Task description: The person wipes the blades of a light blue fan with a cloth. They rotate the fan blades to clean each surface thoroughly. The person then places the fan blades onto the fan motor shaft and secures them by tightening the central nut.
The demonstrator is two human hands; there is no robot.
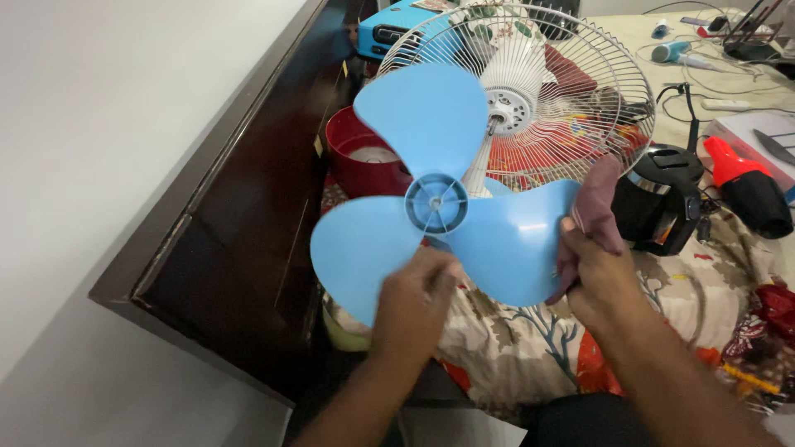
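Left hand (411, 300) grips the lower part of a blue blade (439, 203), a three-lobed fan propeller; the fingers curl behind the plastic near the hub, so only the back of the hand shows and the exact grip cannot be told. It seems to steady the blade so it stays flat towards the viewer. Right hand (598, 273), at 4 o'clock from the hub, pinches a dull mauve cloth (598, 207) against the edge of the right lobe, thumb in front and cloth bunched upward (a hold that suits wiping the lobe's surface).

Behind the blade, at 1 o'clock, stands a white wire guard (571, 91) with the bare motor shaft at its centre, so the blade is off its fan and held in the air just in front of it. A red pot (356, 153) sits at 10 o'clock, tucked beside a dark wood frame (240, 207). At 3 o'clock rests a black kettle (662, 199), with a red and black bottle (745, 186) further right. Everything lies on a floral bedsheet (530, 348), with cables and small devices scattered at the top right.
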